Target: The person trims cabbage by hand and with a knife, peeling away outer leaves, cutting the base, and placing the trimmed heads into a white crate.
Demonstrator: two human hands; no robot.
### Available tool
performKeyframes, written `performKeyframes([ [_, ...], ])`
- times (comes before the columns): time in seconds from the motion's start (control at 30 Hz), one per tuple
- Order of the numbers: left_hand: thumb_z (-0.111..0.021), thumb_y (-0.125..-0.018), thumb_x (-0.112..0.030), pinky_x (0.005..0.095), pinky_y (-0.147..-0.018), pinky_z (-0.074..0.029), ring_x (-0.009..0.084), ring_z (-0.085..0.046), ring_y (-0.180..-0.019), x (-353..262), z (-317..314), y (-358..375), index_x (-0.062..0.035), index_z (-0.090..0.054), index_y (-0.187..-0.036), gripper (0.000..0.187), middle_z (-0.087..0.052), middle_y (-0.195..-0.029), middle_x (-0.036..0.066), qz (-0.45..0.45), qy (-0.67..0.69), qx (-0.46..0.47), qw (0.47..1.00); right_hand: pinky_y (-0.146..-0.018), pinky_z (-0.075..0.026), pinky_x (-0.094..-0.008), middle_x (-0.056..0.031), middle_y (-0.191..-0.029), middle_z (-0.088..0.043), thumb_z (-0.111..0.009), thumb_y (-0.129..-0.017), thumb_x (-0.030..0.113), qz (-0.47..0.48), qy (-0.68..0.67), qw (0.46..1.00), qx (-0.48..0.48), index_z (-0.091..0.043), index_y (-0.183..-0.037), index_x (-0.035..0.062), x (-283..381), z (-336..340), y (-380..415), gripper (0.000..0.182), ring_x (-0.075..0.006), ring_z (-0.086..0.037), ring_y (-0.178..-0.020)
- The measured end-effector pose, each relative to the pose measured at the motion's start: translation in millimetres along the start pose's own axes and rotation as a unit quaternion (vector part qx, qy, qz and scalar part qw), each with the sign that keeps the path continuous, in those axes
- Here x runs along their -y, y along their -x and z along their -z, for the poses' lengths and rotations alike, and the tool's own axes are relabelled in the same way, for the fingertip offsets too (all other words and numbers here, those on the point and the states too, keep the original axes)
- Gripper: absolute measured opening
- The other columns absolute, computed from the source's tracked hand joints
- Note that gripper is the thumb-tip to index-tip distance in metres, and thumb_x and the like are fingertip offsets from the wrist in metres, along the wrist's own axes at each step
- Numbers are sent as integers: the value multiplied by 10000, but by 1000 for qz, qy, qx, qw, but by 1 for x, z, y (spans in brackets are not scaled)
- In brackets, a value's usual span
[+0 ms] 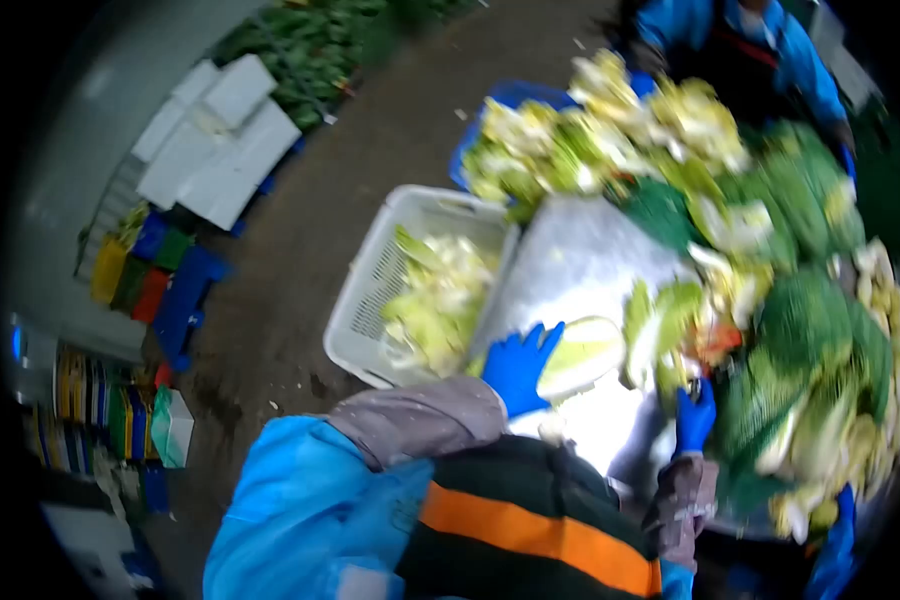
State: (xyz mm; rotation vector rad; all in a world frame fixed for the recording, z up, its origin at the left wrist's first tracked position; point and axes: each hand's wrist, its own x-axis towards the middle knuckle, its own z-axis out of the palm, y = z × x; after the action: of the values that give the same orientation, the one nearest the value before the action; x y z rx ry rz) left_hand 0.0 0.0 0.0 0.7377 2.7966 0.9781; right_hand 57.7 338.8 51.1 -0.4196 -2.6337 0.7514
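My left hand, in a blue glove, has its fingers spread and touches the left end of a pale napa cabbage lying on the metal table. Lower right of that cabbage, my right hand, also gloved in blue, is closed around something small and dark that I cannot make out. Just above the right hand lie loose green-white cabbage leaves. A reddish-orange thing sits beside them, too blurred to name.
A white perforated crate with cabbages stands left of the table. Green net sacks of cabbage crowd the right. At the back is a blue crate heaped with cabbages. A co-worker stands beyond; another blue-gloved hand shows lower right.
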Motion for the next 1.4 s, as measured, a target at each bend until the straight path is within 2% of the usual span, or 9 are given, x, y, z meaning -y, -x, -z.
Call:
performKeyframes([
  [0.07,-746,-602,-372,468,-902,-372,368,-457,-1112,-3,2,26,-155,-230,-1417,989,-373,-1345,199,-63,14,-10,998,-658,-456,-236,-79,-923,-638,-582,-860,112,-53,-33,998,-27,-569,-1122,48,17,20,55,270,-120,-554,-767],
  [0.1,-752,-589,-354,464,-910,-368,377,-459,-1095,80,37,41,-148,-273,-1401,965,-379,-1336,205,-86,-134,57,986,-606,-429,-222,-53,-932,-627,-568,-873,137,-197,-261,944,40,-548,-1155,48,61,-123,113,296,-106,-518,-720],
  [0.13,-759,-574,-339,465,-927,-359,391,-442,-1115,85,53,29,-144,-293,-1392,961,-372,-1342,207,-116,-98,102,983,-574,-404,-210,-6,-891,-612,-559,-884,162,-173,-278,944,48,-551,-1161,66,84,-139,122,293,-91,-473,-661],
  [0.23,-810,-526,-347,418,-929,-402,383,-493,-1090,85,68,20,-88,-352,-1343,971,-488,-1225,214,-136,7,192,972,-605,-446,-283,-109,-790,-612,-574,-846,166,-166,-207,959,98,-561,-1148,102,108,-149,168,309,-146,-556,-657],
  [0.27,-825,-513,-348,408,-939,-400,379,-482,-1111,79,66,17,-64,-348,-1338,994,-480,-1230,215,-86,-15,200,976,-512,-342,-219,24,-616,-443,-554,-860,124,-141,-210,964,76,-569,-1121,81,119,-148,171,264,-55,-374,-546],
  [0.3,-839,-500,-349,397,-949,-398,374,-471,-1132,75,63,13,-40,-344,-1332,1017,-472,-1236,215,-37,-43,204,977,-620,-474,-322,-126,-787,-630,-582,-831,150,-207,-209,949,116,-571,-1084,108,124,-142,173,257,-236,-623,-684],
  [0.4,-850,-509,-337,389,-964,-392,351,-466,-1148,82,39,22,2,-332,-1322,1022,-451,-1245,215,-65,1,169,983,-613,-489,-371,-167,-820,-632,-585,-825,143,-207,-154,964,64,-540,-1085,123,111,-152,186,265,-327,-629,-731],
  [0.83,-843,-545,-348,391,-962,-391,340,-463,-1143,82,36,25,19,-327,-1317,998,-438,-1258,209,2,13,230,973,-532,-457,-459,-181,-644,-589,-527,-834,175,-212,-167,953,137,-482,-1049,129,108,-167,187,225,-364,-587,-596],
  [1.4,-819,-572,-379,411,-936,-399,361,-461,-1123,79,31,43,-1,-324,-1327,978,-408,-1285,219,-23,-74,181,980,-604,-458,-465,-239,-738,-590,-543,-789,137,-194,-31,933,303,-447,-959,-2,98,-168,161,240,-405,-582,-693],
])
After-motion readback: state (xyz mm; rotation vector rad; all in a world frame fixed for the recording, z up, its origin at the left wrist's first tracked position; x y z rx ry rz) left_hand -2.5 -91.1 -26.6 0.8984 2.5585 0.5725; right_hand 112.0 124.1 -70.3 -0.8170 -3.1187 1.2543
